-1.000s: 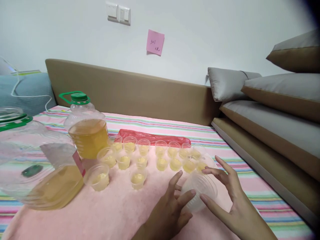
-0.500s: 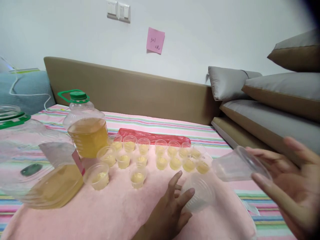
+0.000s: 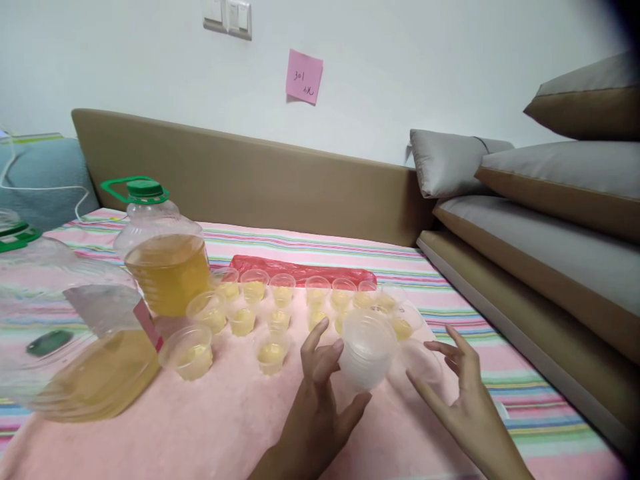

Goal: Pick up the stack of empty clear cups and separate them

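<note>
My left hand (image 3: 320,393) grips an upright stack of empty clear plastic cups (image 3: 367,347) from its left side, thumb below and fingers above. A single empty clear cup (image 3: 423,360) lies just right of the stack on the pink towel (image 3: 240,420). My right hand (image 3: 463,400) hovers at that cup with fingers spread; I cannot tell whether they touch it. Behind the hands stand two rows of small cups with yellow liquid (image 3: 280,300).
An oil bottle with a green cap (image 3: 163,257) stands at the left behind the cups. A larger oil jug (image 3: 70,340) fills the near left. A red plastic bag (image 3: 300,270) lies behind the rows. A tan headboard (image 3: 250,173) and stacked cushions (image 3: 550,200) lie beyond.
My right hand came back down from the right; the single cup it held now lies on the towel beside the stack. My left hand lifted the stack upright and moved it slightly forward.
</note>
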### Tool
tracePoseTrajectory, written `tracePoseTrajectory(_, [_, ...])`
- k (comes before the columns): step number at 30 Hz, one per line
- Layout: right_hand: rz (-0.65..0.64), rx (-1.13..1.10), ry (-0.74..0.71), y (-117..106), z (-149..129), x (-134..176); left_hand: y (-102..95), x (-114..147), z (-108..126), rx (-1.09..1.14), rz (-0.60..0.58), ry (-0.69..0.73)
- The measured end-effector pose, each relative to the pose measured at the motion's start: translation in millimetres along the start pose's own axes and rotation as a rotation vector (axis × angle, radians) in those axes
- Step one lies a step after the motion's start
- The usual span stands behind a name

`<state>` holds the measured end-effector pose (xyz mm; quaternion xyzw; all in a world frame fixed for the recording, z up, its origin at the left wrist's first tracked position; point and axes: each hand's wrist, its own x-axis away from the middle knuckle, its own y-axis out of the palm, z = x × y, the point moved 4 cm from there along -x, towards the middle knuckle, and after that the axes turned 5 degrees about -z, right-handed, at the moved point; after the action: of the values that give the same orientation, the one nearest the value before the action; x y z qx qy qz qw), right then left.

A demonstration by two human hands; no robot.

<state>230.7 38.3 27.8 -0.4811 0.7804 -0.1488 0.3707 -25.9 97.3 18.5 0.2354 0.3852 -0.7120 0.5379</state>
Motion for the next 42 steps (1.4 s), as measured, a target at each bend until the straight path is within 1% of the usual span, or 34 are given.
tracePoseTrajectory(4, [-0.019,-0.028,0.039,17,-10,-1,-4.5,-2,2,-0.042,0.039,0.004])
tracePoseTrajectory(8, [-0.035,-0.018,0.053,24,-11,-2,-6.3,-4,1,-0.041,0.07,0.007])
tracePoseTrajectory(14, [-0.038,0.042,0.044,27,-5,0,-6.3,-6,3,-0.062,0.069,0.015])
tracePoseTrajectory(20, [-0.03,0.024,0.064,27,-4,2,-6.2,-5,6,-0.028,0.063,0.014])
tracePoseTrajectory(23, [-0.015,0.0,0.057,25,-5,4,-6.2,-6,7,-0.028,0.06,0.021])
tracePoseTrajectory(27, [0.013,-0.01,0.012,17,-10,5,-6.4,-6,8,-0.041,0.061,0.028])
tracePoseTrajectory(29, [0.039,-0.015,-0.024,12,-16,7,-6.4,-6,8,-0.041,0.061,0.032])
tracePoseTrajectory(31, [0.039,-0.071,-0.059,9,-26,11,-6.5,-7,9,-0.019,0.068,0.037])
tracePoseTrajectory(32, [0.017,-0.122,-0.078,9,-33,13,-6.6,-7,10,-0.003,0.075,0.042])
tracePoseTrajectory(34, [-0.074,-0.24,-0.086,14,-49,17,-6.8,-8,11,0.038,0.084,0.059])
tracePoseTrajectory(37, [-0.191,-0.37,-0.032,28,-78,20,-6.8,-9,13,0.102,0.093,0.099])
tracePoseTrajectory(40, [-0.22,-0.422,0.039,39,-100,18,-7.5,-8,15,0.135,0.118,0.126])
tracePoseTrajectory(42, [-0.208,-0.444,0.076,44,-106,17,-8.6,-9,17,0.148,0.13,0.135])
